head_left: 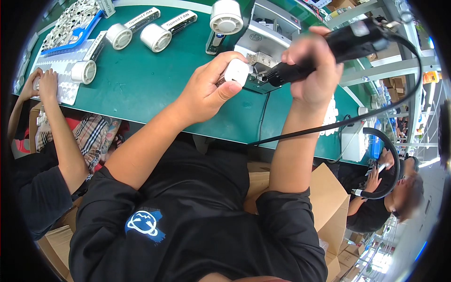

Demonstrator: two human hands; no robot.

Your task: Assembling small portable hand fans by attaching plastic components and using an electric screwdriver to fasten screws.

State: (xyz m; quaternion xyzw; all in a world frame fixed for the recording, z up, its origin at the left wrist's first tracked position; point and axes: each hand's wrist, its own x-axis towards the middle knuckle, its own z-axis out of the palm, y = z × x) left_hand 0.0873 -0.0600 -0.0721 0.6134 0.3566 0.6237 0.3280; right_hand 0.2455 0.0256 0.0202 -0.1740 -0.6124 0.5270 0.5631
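a small white fan part [236,71] is gripped in the left hand [206,89], fingers and thumb closed around it, and is held just above the green tabletop [141,84] in front of a grey metal fixture [263,42]. a black electric screwdriver [329,51] is clasped in the right hand [312,66], fingers wrapped about its barrel, with its tip brought up against the white part beside the fixture's small bracket. much of the screwdriver's middle is hidden by the right hand, and the contact point itself cannot be made out clearly. a black cable [357,117] is seen running from the tool's rear, curving down across the tabletop's edge.

farther back on the tabletop, several white handheld fans are laid: two [141,29] side by side with handles pointing right, one [84,66] near the left, and one [224,21] standing upright next to the fixture. a tray of pale parts [70,21] with a blue tool [77,40] across it is placed at the far left corner.

another person's hands [40,82] are rested on a white slotted tray [56,70] at the left edge. a second co-worker [394,192] is seated at the right, by a black hose [392,155]. cardboard boxes [329,202] are stacked beneath the tabletop.
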